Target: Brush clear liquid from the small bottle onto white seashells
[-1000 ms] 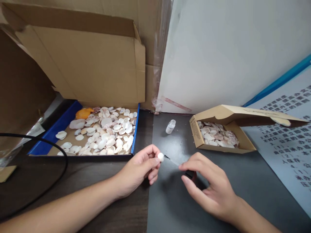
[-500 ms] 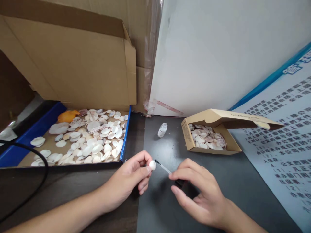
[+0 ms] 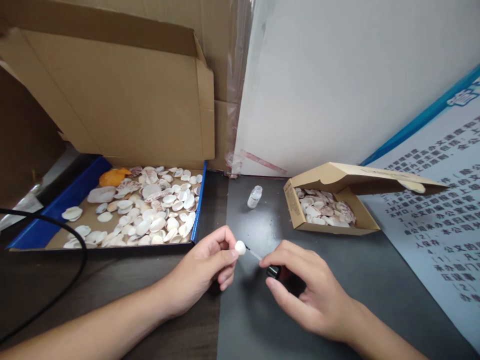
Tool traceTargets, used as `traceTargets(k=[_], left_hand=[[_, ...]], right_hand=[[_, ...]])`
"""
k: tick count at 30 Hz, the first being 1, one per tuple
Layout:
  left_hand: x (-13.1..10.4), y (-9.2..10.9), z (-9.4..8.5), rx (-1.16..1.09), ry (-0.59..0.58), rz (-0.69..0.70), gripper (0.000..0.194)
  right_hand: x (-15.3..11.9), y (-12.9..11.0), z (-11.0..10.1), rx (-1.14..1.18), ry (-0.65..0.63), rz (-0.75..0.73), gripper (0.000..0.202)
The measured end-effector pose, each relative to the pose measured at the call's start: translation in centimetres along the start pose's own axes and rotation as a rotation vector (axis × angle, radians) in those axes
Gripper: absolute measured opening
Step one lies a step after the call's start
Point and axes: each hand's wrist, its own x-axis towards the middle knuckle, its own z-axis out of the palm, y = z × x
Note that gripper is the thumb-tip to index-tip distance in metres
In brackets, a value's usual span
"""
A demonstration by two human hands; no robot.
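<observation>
Between thumb and forefinger, my left hand (image 3: 208, 265) pinches a small white seashell (image 3: 240, 247). My right hand (image 3: 305, 287) grips the black cap of a small brush (image 3: 255, 255), whose clear stem points left. The brush's dark tip is at the shell's right edge and looks to be touching it. Beyond both hands, a small clear glass bottle (image 3: 254, 197) with a white label stands uncapped on the dark mat.
At left, an open blue-sided cardboard box (image 3: 198, 210) holds many shells, one orange. A smaller brown box (image 3: 294, 207) of shells sits at right, its lid raised. A black cable (image 3: 80, 270) curves at far left. A printed sheet (image 3: 431, 225) lies at right.
The brush tip has come closer to the shell, from a small gap to its edge. The whole view has shifted slightly, and both hands keep their holds.
</observation>
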Motion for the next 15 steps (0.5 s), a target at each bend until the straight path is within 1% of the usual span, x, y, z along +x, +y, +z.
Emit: traceTargets(k=[4, 6, 9, 15], left_hand=[[-0.03, 0.37, 0.22, -0.048, 0.04, -0.019, 0.027], [-0.06, 0.45, 0.26, -0.059, 0.046, -0.023, 0.027], [-0.05, 0.41, 0.23, -0.054, 0.042, -0.027, 0.026], [0.12, 0.5, 0.31, -0.044, 0.028, -0.022, 0.026]], right_hand=[[0.11, -0.26, -0.17, 0.012, 0.063, -0.073, 0.024], [0.19, -0.39, -0.21, 0.016, 0.051, -0.098, 0.025], [0.28, -0.39, -0.17, 0.017, 0.007, -0.072, 0.022], [0.2, -0.03, -0.02, 0.01, 0.019, -0.038, 0.019]])
